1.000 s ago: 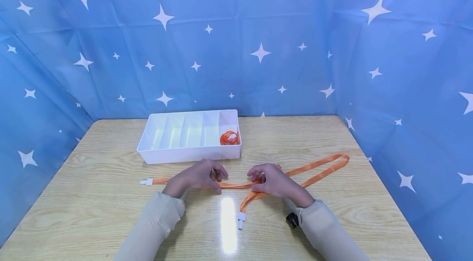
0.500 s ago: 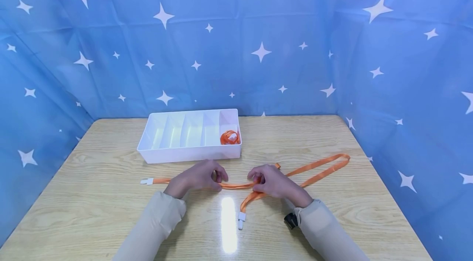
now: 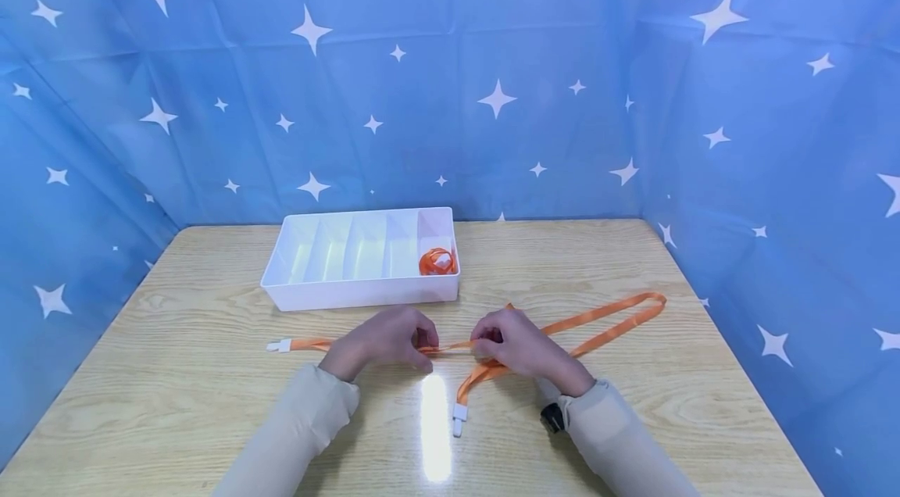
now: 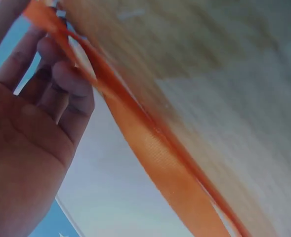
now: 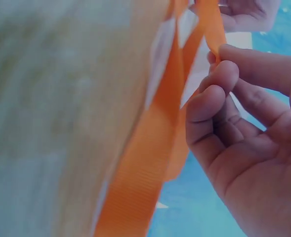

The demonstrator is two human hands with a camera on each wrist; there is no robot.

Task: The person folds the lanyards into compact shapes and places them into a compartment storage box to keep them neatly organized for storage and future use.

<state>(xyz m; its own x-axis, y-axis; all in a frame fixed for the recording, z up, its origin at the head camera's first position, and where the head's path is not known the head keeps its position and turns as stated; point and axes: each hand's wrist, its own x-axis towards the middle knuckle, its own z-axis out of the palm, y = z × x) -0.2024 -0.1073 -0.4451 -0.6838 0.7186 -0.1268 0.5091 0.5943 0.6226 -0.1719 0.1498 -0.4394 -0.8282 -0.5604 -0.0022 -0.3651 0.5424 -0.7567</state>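
Observation:
An orange lanyard runs across the table between the hands, its white clip (image 3: pixel 279 345) lying at the left. In the left wrist view its strap (image 4: pixel 155 158) passes along the curled fingers of my left hand (image 3: pixel 390 337), which holds it; the exact contact at the fingertips is partly hidden. My right hand (image 3: pixel 516 341) pinches a strap (image 5: pixel 215 29) between thumb and fingers, seen in the right wrist view. Under and beside this hand lies more orange strap, with a white clip (image 3: pixel 460 419) in front and a long loop (image 3: pixel 626 313) stretching right. Whether these are separate lanyards is hidden beneath the hand.
Behind the hands stands a white divided tray (image 3: pixel 366 297). A coiled orange lanyard (image 3: pixel 437 262) sits in its rightmost compartment. The wooden table (image 3: pixel 176 403) is bordered at the back and sides by a blue star-patterned curtain (image 3: pixel 422 91).
My left hand has shifted slightly right, and its thumb reaches further forward. The strap between the hands, doubled earlier, now looks thinner. The right fingers have closed in on their strap.

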